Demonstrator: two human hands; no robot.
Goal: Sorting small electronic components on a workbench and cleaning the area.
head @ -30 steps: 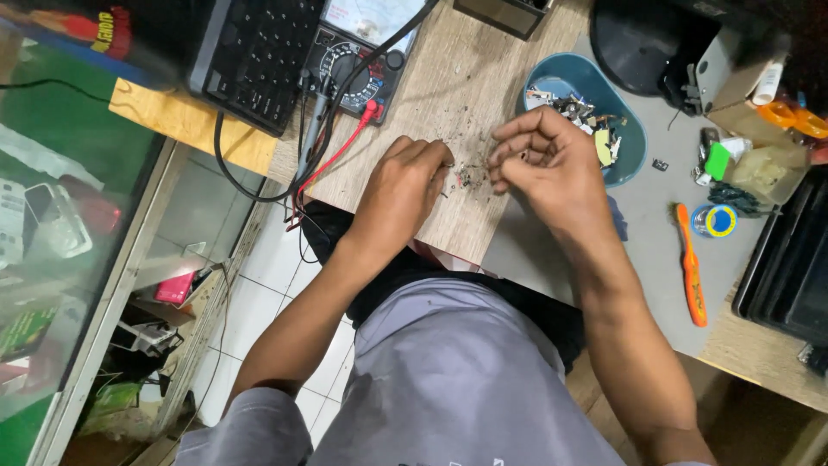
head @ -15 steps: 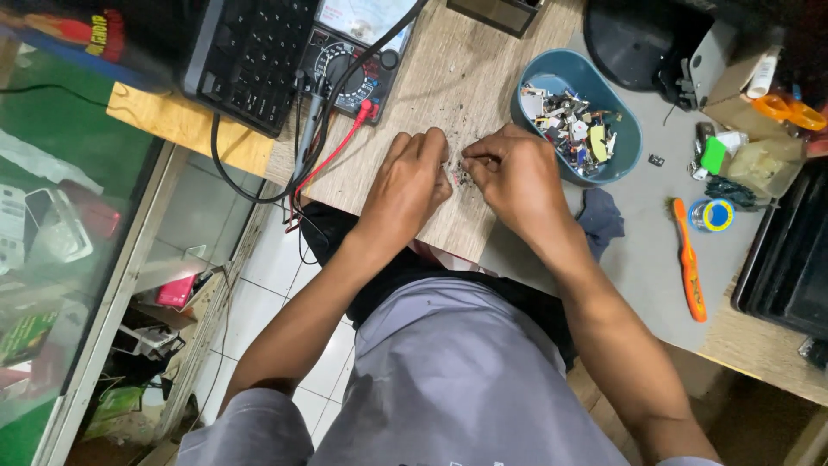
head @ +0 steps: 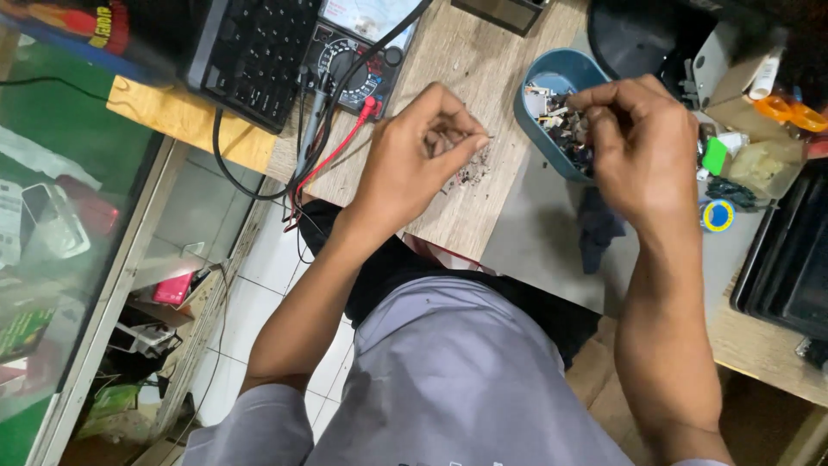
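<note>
Both hands pinched shut: left hand on sth tiny, unclear; right hand over 1 round blue bowl w/ small mixed bits. Scattered dark specks on pale wood-grain bench.

Open bare wood on the bench between the meter and the blue bowl. Tiny bits lying near the front edge, under the left hand. Red and black wires hanging in the way on the left. Crowded on the right: right hand over the bowl, blue cloth, tape roll, black tray.
</note>
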